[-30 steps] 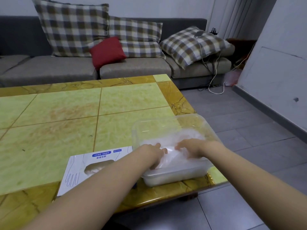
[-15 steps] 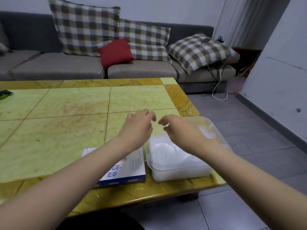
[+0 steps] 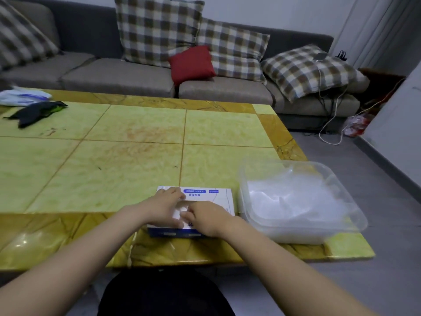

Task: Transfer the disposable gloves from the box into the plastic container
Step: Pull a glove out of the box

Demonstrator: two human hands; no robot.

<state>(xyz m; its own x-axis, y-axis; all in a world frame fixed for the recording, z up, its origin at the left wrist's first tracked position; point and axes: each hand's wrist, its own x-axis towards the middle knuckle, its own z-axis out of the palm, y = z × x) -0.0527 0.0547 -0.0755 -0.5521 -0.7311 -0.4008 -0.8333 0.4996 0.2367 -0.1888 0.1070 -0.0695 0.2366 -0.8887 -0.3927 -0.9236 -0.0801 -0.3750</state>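
The white and blue glove box (image 3: 219, 197) lies flat near the table's front edge. My left hand (image 3: 163, 208) rests on its left half, fingers spread over the top. My right hand (image 3: 206, 218) sits on the box's middle, fingers curled at the opening where white glove material shows. The clear plastic container (image 3: 355, 216) stands right of the box, touching or nearly touching it. A pile of translucent disposable gloves (image 3: 291, 201) fills it. The box opening is mostly hidden under my hands.
The yellow-green tiled table (image 3: 136, 160) ends just beyond the container on the right. A black and green item (image 3: 34, 111) and a white bag (image 3: 20, 96) lie at its far left. A grey sofa (image 3: 114, 76) with checked and red cushions stands behind.
Both hands left the container, rose above it, then came down left onto the glove box. The camera view swung left, showing more of the table.
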